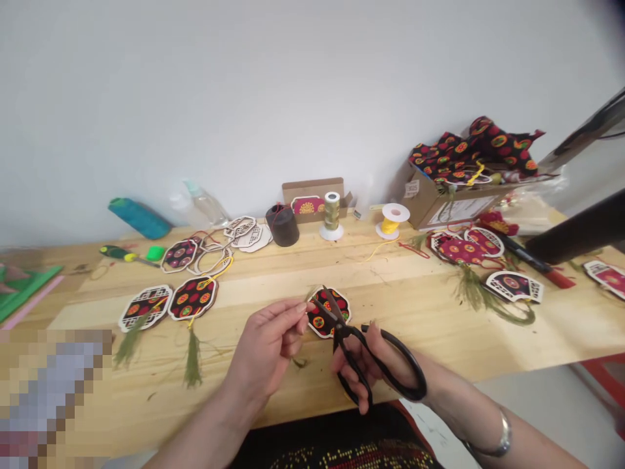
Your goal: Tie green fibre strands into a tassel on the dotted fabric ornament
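My right hand [364,361] has its fingers through the handles of black scissors [336,324], whose blades are parted and point up and to the left. My left hand [271,342] is closed in a pinch close to the blade tips; what it pinches is too small to make out. Under the blades lies a scalloped ornament [319,324] covered in black fabric with red and orange medallions. To the left are a similar ornament [193,298] with a green tassel [193,358] and a lattice-edged ornament [146,308] with its own tassel.
Along the wall stand a teal thread cone [139,218], a black spool [282,226], a green thread spool [332,215] and a yellow cord spool [389,223]. A cardboard box [439,205] holds patterned fabric [481,153]. A black post [581,225] crosses the right side.
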Demonstrator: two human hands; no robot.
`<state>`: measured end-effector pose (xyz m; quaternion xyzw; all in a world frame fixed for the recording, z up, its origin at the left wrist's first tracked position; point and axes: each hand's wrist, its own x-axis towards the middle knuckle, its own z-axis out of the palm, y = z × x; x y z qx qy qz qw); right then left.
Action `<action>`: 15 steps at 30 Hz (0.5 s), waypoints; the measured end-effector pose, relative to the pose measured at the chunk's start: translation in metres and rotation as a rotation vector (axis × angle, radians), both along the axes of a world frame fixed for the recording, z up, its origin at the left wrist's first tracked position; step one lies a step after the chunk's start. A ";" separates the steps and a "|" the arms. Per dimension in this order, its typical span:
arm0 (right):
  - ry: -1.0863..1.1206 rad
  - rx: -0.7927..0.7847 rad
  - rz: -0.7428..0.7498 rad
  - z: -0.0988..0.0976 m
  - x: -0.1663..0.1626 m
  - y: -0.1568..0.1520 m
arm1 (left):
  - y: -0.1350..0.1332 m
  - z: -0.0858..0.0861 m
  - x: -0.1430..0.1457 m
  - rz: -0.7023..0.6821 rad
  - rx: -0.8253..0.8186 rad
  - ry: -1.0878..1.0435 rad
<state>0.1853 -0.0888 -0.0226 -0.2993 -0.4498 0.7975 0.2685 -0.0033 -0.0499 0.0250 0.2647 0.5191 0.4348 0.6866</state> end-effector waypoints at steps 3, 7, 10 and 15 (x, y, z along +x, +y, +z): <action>-0.043 0.051 0.000 -0.003 -0.002 0.007 | -0.002 -0.001 -0.003 -0.038 0.028 0.076; -0.096 0.118 0.025 -0.002 -0.002 0.016 | -0.003 -0.002 -0.006 -0.083 0.064 0.141; -0.206 0.214 0.031 0.004 -0.001 0.020 | -0.002 -0.003 -0.006 -0.079 0.056 0.150; -0.277 0.309 0.012 0.011 0.002 0.024 | -0.001 -0.006 -0.005 -0.078 0.032 0.145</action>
